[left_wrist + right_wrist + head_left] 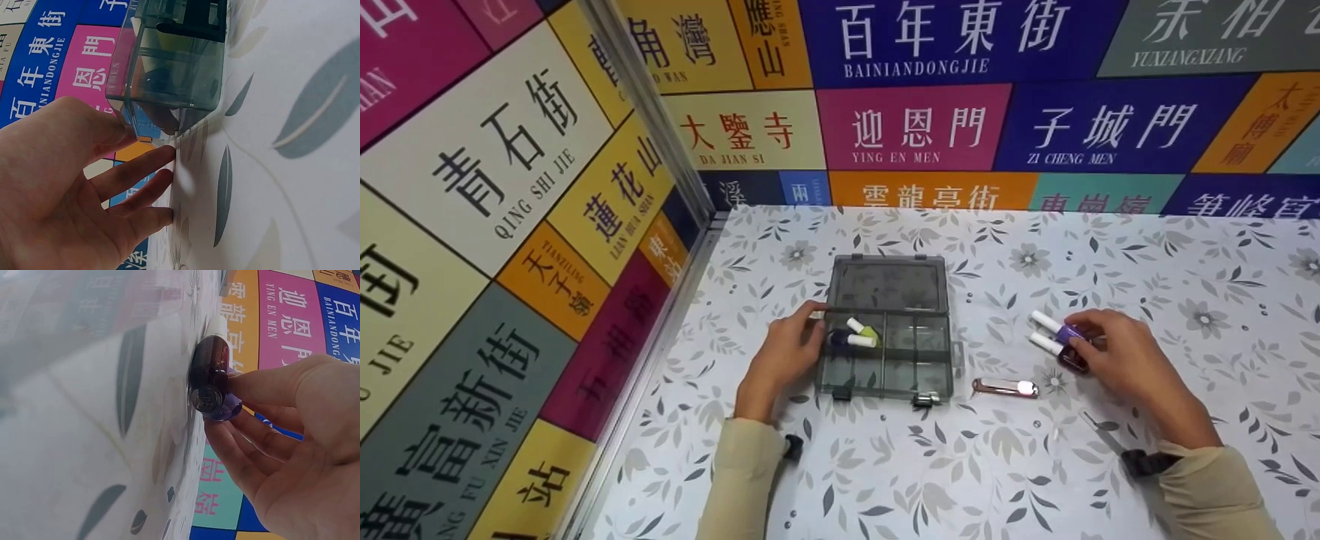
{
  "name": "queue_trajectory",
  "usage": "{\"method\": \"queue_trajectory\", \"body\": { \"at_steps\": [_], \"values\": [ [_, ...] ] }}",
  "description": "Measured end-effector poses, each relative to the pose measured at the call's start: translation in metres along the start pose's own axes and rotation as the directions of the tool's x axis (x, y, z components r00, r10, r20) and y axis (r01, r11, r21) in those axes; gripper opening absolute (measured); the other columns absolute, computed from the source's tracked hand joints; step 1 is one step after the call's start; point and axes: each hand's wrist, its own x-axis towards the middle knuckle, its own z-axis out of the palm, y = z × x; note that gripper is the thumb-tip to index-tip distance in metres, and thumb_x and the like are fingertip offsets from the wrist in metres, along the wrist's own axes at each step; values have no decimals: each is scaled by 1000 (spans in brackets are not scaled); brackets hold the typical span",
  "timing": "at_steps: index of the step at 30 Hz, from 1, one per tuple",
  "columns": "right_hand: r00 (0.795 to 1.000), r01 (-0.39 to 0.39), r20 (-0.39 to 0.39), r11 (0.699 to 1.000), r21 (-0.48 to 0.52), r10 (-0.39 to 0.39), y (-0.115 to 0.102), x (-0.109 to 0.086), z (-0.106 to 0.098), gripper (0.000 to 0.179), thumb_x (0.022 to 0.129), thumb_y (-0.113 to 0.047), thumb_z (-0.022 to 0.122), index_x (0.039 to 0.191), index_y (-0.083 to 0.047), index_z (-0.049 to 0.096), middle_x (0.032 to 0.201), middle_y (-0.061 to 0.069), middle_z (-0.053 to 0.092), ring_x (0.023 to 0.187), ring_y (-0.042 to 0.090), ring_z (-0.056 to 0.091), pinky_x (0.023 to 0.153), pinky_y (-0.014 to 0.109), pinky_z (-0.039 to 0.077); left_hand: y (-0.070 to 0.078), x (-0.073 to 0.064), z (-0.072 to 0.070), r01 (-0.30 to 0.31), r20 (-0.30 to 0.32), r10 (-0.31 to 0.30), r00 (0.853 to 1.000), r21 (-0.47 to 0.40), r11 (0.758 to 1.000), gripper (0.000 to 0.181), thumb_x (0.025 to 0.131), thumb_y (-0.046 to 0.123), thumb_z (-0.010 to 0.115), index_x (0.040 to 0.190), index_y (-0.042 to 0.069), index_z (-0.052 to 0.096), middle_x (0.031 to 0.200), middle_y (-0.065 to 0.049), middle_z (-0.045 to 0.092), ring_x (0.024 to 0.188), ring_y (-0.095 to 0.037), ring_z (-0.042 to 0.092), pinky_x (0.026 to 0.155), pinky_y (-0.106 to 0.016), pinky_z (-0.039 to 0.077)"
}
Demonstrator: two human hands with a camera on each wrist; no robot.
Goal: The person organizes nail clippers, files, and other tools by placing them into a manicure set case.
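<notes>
A grey see-through compartment box (934,379) lies on the table with its lid (889,285) folded back. Inside its left far compartment are a lime-green nail polish bottle (870,333) and a dark blue nail polish bottle (840,339), both white-capped. My left hand (789,346) rests at the box's left side, thumb against the wall, other fingers loosely extended. On the right, my right hand (1121,356) pinches a purple nail polish bottle (1066,334) and a dark red nail polish bottle (209,371) side by side between thumb and fingers, close over the table, white caps pointing left.
Nail clippers (1005,387) lie between the box and my right hand. A flower-patterned cloth (990,465) covers the table. Panels with printed street names (915,127) stand along the back and left edges.
</notes>
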Motion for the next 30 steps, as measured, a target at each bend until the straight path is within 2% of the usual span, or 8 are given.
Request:
{"method": "queue_trajectory", "body": {
  "at_steps": [2, 5, 7, 9, 22, 30],
  "values": [
    [1000, 5, -7, 1000, -2, -5, 0, 0, 0, 31, 103, -8, 72, 133, 0, 71, 120, 25, 76, 108, 45, 76, 96, 57, 56, 0, 0, 0, 6, 4, -6, 1000, -1, 1000, 32, 113, 18, 56, 144, 13, 65, 122, -15, 81, 116, -27, 78, 102, -51, 59],
    [999, 24, -29, 1000, -5, -25, -1, -1, -1, 31, 102, -7, 73, 132, -1, 72, 120, 25, 76, 106, 44, 77, 92, 33, 56, 0, 0, 0, 8, 6, -8, 1000, -4, 1000, 32, 113, 17, 56, 144, 13, 65, 121, -15, 81, 114, -27, 78, 100, -51, 59],
    [998, 41, -46, 999, 1, -41, -1, -1, -1, 31, 101, -6, 73, 131, -1, 73, 119, 25, 76, 105, 45, 77, 86, 16, 50, 0, 0, -1, 11, 10, -11, 1000, -5, 1000, 32, 113, 17, 56, 144, 14, 65, 120, -15, 82, 112, -27, 79, 97, -50, 60],
    [997, 52, -56, 999, 16, -51, -1, -2, -1, 31, 100, -4, 74, 131, 0, 73, 120, 26, 76, 105, 46, 77, 81, 6, 44, 1, 0, -1, 11, 12, -11, 1000, -4, 1000, 32, 113, 17, 56, 144, 15, 65, 118, -15, 82, 111, -27, 79, 94, -50, 60],
    [990, 99, -103, 995, 9, -98, -11, -4, 0, 30, 101, -4, 74, 130, -1, 73, 124, 26, 72, 106, 46, 76, 82, 0, 39, 1, -1, -2, -6, 4, 6, 1000, 3, 1000, 32, 113, 18, 56, 143, 14, 65, 118, -16, 82, 113, -28, 79, 96, -50, 60],
    [987, 127, -103, 992, 14, -125, -19, -6, 4, 28, 101, -4, 74, 129, -2, 74, 121, 21, 72, 105, 44, 76, 81, -3, 36, 1, 0, -1, 18, 8, -18, 1000, -2, 1000, 32, 113, 20, 56, 143, 17, 66, 117, -12, 82, 111, -24, 79, 94, -47, 61]
  ]
}}
